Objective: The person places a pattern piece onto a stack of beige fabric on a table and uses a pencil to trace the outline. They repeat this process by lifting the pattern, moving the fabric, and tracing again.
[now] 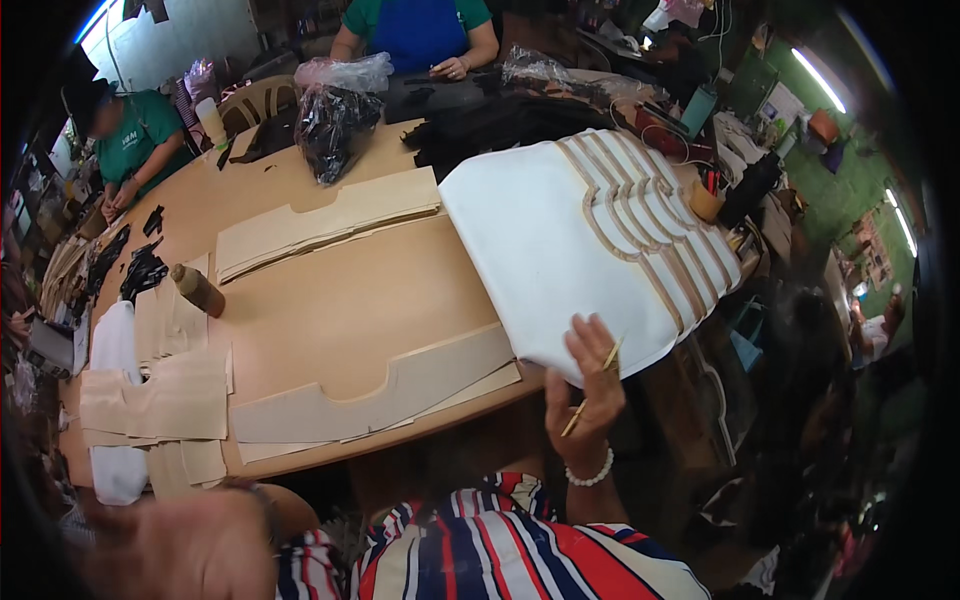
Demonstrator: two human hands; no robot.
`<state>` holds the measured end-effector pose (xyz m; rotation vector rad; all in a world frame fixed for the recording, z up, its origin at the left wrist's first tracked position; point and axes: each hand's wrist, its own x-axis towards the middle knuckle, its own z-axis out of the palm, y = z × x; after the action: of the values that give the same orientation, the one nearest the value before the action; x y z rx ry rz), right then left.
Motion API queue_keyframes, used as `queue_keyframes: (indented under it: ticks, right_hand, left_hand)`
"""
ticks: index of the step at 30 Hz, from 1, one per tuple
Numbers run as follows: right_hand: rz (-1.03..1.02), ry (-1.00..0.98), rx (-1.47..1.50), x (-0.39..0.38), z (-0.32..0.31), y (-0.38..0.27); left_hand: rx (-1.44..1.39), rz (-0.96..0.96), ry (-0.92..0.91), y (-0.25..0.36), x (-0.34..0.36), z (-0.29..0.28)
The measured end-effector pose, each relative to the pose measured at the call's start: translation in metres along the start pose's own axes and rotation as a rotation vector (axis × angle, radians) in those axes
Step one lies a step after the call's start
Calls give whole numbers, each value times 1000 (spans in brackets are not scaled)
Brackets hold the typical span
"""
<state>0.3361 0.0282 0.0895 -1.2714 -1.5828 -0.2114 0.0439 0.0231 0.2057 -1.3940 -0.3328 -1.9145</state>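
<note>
My right hand point(597, 400), with a white bead bracelet at its wrist, is raised by the table's near edge. A slim gold-coloured pen point(573, 420) is tucked in it, its fingers otherwise stretched upward. Just beyond lies a stack of white sheets point(530, 230) with brown-edged, curved strips fanned out on the right. A grey-beige cut pattern piece point(380, 392) with a notch rests along the near edge, over a paler sheet. My left hand point(200, 550) hangs low at the left, off the table and smeared by motion; its fingers cannot be made out.
Stacked beige pieces point(330, 222) lie mid-table on the wooden tabletop point(400, 290). A brown bottle point(198, 290) stands at left near more beige pieces point(155, 395). Black bags point(340, 130) and dark cloth point(500, 125) sit farther back. Two people in green shirts work across the table.
</note>
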Motion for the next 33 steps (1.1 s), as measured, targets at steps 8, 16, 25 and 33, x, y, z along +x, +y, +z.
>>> queue_keyframes:
  ticks: [8,16,25,33]
  right_hand:
    - [-2,-56,-15,-16,-3,6]
    - [3,-115,76,-19,12,-5]
    - [8,-226,150,-36,27,-23]
    - [24,-30,-152,-20,-1,5]
  left_hand:
    - [463,-959,91,-98,-68,-130]
    - [241,-994,229,-95,-40,-204]
    - [281,-1197,223,-96,-63,-178]
    - [741,-797,-862,-10,-173,-107]
